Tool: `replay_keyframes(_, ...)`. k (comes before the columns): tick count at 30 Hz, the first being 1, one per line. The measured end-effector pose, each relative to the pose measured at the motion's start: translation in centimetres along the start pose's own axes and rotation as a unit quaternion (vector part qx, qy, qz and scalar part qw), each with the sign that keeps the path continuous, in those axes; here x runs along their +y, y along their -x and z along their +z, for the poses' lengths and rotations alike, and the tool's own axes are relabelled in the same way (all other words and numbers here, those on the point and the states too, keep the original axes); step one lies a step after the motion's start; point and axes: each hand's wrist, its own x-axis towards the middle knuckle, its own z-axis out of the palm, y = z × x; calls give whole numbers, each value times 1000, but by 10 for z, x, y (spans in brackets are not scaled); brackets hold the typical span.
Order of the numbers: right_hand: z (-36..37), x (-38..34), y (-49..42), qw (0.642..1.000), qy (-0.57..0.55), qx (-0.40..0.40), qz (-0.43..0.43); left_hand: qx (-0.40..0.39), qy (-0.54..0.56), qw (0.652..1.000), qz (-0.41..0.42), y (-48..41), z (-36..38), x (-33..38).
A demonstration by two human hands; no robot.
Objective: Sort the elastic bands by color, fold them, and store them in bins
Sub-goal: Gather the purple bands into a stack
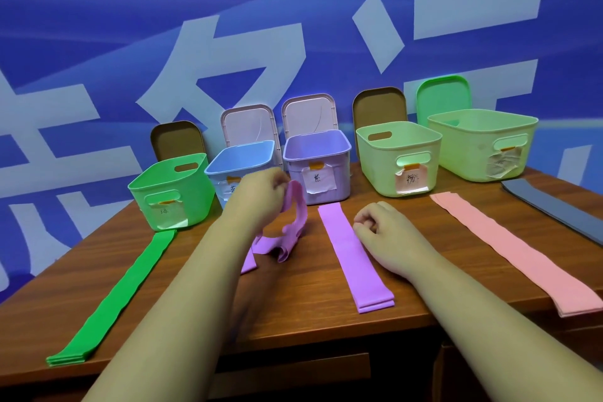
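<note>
My left hand [261, 196] grips the top of a purple elastic band [293, 225] and lifts it off the wooden table [293, 300], its lower end crumpled on the wood. My right hand [381, 222] rests with curled fingers on the edge of a flat stack of purple bands [352, 258] and holds nothing. A green stack [117, 297] lies at the left, a pink stack [512, 248] at the right, and dark grey bands [561, 209] at the far right. The purple bin [326, 153] stands just behind my left hand.
Along the back stand a green bin [169, 186], a blue bin [241, 160], a pale green bin [398, 157] and a larger pale green bin [483, 140]. Lids lean on the blue wall behind them. The table's front edge is near.
</note>
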Motion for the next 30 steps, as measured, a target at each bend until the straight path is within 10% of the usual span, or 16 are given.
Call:
replay_keyframes(8, -1, -3, 8, 993, -74, 12, -88, -88, 13, 980, 180, 23, -22, 60)
replay_keyframes(12, -1, -22, 3, 985, 63, 85, -138, -85, 29, 981, 171, 26, -31, 70)
replay_keyframes(21, -43, -36, -17, 993, -90, 77, -18, -205, 139, 964, 95, 22, -75, 36)
replay_keyframes(30, -73, -42, 5, 999, -37, 31, 22, -25, 400, 916, 13, 8, -68, 22)
